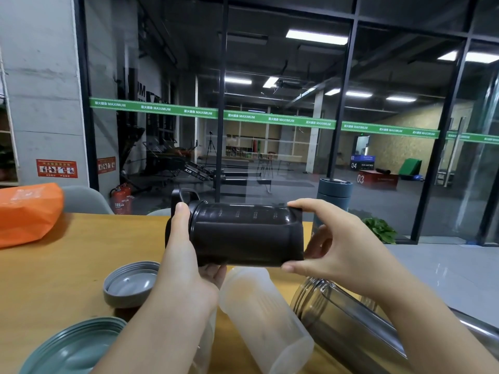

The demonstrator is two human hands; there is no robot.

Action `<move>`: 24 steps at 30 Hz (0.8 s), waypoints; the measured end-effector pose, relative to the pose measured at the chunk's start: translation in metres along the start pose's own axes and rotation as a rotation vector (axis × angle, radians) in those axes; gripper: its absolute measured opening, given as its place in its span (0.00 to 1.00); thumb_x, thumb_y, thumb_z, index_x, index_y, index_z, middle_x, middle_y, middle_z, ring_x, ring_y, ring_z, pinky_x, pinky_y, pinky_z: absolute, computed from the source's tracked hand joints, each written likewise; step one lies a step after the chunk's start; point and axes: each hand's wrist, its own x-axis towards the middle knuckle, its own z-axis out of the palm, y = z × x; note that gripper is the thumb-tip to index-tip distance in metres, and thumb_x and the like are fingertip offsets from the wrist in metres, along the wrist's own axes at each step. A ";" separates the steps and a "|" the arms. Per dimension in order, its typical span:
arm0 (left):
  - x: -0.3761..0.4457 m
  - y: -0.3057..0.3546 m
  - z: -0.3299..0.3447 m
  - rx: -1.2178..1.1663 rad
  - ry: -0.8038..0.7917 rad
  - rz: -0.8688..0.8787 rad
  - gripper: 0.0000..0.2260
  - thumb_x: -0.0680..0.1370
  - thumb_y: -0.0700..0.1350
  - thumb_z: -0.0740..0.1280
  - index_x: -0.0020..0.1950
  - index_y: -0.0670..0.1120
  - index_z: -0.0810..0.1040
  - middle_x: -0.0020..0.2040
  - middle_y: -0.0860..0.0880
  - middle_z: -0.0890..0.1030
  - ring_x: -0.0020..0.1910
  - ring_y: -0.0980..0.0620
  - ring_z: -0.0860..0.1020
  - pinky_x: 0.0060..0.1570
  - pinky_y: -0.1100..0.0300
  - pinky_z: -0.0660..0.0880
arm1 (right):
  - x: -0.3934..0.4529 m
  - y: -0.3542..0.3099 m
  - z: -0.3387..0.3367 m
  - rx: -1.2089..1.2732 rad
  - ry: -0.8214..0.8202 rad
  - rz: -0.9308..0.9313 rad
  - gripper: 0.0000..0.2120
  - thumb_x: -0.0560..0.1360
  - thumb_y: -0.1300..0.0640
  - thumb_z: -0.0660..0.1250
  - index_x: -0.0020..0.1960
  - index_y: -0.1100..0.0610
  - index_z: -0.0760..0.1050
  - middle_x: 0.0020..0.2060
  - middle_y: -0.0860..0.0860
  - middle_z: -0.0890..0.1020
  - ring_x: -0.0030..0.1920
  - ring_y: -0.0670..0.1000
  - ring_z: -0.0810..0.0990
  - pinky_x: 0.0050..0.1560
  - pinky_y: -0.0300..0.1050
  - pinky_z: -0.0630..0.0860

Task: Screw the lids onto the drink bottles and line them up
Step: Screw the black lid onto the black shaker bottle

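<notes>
Head view: black bottle (243, 234) held sideways between left hand (186, 255), apparently gripping its lid (183, 197), and right hand (332, 247) gripping its base

Bare bench (67, 265) lay open to the left, between the orange bag (27, 211) and grey lid (129, 284). Near the front edge, a frosted bottle (264, 319), steel flask (351, 327) and green lid (73, 349) crowded the way.

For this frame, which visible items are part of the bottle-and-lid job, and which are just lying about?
Job:
black bottle, held sideways by left hand and right hand
frosted bottle, lying
clear bottle, lying
grey lid
green lid
blue-grey bottle, upright, lidded

Lying about:
orange bag
potted plant
</notes>
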 end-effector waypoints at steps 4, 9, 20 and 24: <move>0.000 -0.001 0.000 -0.011 -0.011 -0.001 0.20 0.69 0.60 0.72 0.47 0.47 0.72 0.52 0.41 0.78 0.50 0.41 0.78 0.52 0.49 0.77 | -0.001 0.001 -0.002 -0.096 0.037 -0.007 0.38 0.55 0.27 0.68 0.62 0.39 0.70 0.50 0.26 0.72 0.50 0.30 0.73 0.50 0.25 0.66; -0.002 -0.003 0.001 0.006 -0.052 0.030 0.16 0.70 0.59 0.72 0.46 0.49 0.74 0.51 0.44 0.80 0.49 0.44 0.78 0.49 0.50 0.77 | -0.003 0.001 -0.002 -0.149 0.026 0.060 0.38 0.55 0.25 0.61 0.58 0.44 0.75 0.39 0.29 0.73 0.41 0.31 0.73 0.40 0.28 0.66; -0.006 0.001 0.002 0.010 -0.033 0.021 0.17 0.69 0.57 0.72 0.48 0.48 0.73 0.50 0.43 0.79 0.47 0.44 0.78 0.40 0.52 0.76 | -0.001 0.000 0.004 -0.058 0.008 0.123 0.21 0.65 0.26 0.51 0.31 0.41 0.69 0.31 0.34 0.74 0.31 0.41 0.71 0.30 0.37 0.59; -0.005 0.000 0.003 0.011 -0.002 0.052 0.22 0.69 0.58 0.72 0.55 0.47 0.71 0.52 0.44 0.78 0.48 0.45 0.77 0.43 0.53 0.76 | 0.000 -0.001 0.007 -0.035 -0.015 0.162 0.15 0.70 0.28 0.52 0.32 0.32 0.69 0.28 0.33 0.74 0.30 0.40 0.70 0.31 0.38 0.58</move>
